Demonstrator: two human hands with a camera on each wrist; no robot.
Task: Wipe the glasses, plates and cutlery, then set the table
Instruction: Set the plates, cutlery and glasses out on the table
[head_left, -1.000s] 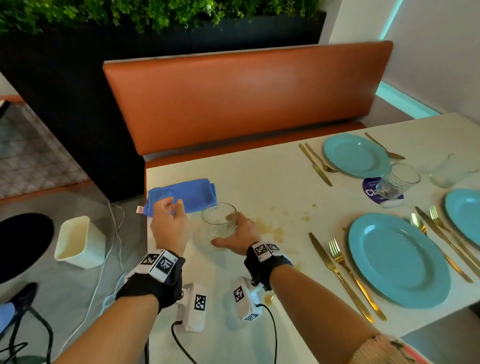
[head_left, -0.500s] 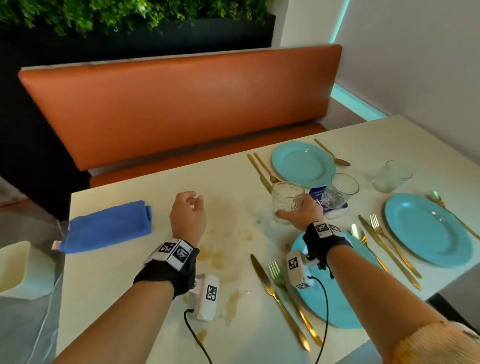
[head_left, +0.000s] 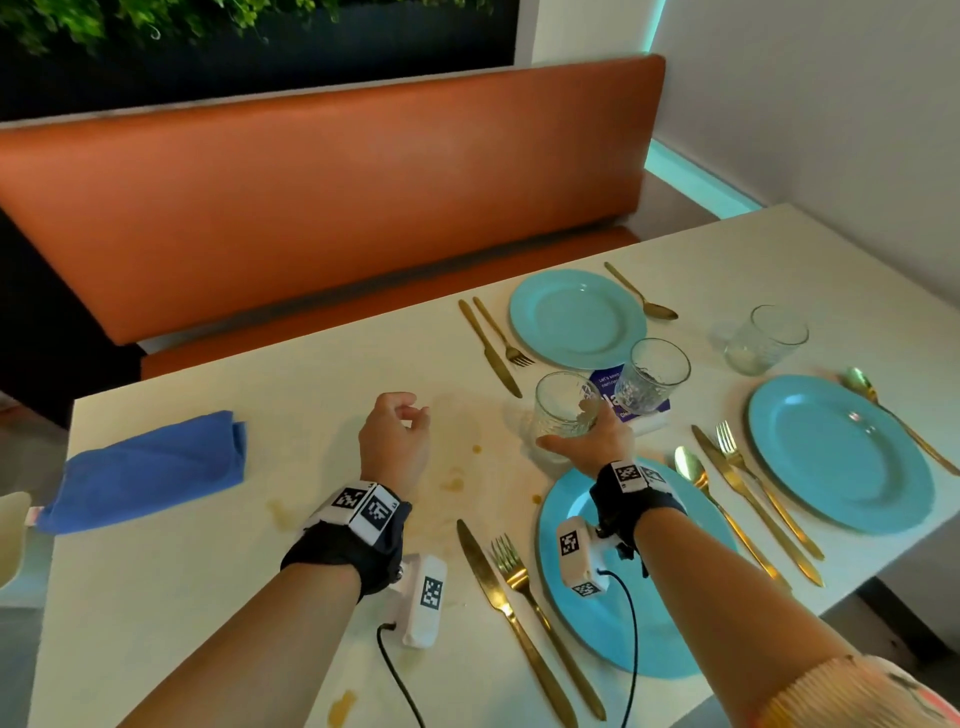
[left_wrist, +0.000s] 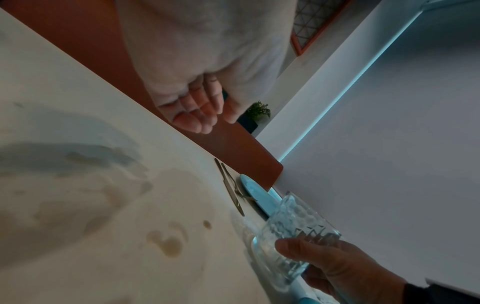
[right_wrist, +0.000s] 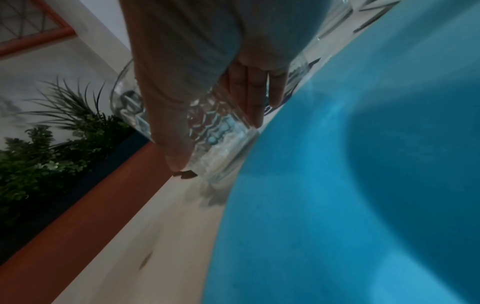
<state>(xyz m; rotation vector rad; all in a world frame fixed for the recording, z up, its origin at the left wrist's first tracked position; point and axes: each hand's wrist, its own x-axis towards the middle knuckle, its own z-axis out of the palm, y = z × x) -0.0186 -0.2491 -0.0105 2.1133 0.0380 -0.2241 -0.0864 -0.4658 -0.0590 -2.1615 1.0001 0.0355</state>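
Stained white bench (head_left: 291, 613): a glass (head_left: 563, 410) is gripped by the right hand (head_left: 597, 441) at the near plate (head_left: 670, 639), apparently for setting down and release, while the left hand (head_left: 395, 441) hangs loosely curled, empty.

Orange bench (head_left: 332, 208); white wall (head_left: 831, 104); green foliage (head_left: 156, 21)

The cream table (head_left: 218, 597) bore brownish stains (head_left: 452, 480) near its middle. A folded blue cloth (head_left: 140, 470) lay at its left end. Three teal plates sat on it — the far plate (head_left: 576, 317), the right plate (head_left: 839, 452) and the near plate (head_left: 670, 639) — each flanked by gold cutlery: a knife (head_left: 514, 621) and fork (head_left: 545, 621) left of the near plate, a spoon (head_left: 727, 517) to its right. Three glasses stood upright: a patterned glass (head_left: 563, 408) just beyond the near plate, a second glass (head_left: 652, 376) on a purple card (head_left: 605, 382), and a third glass (head_left: 766, 338) further right.
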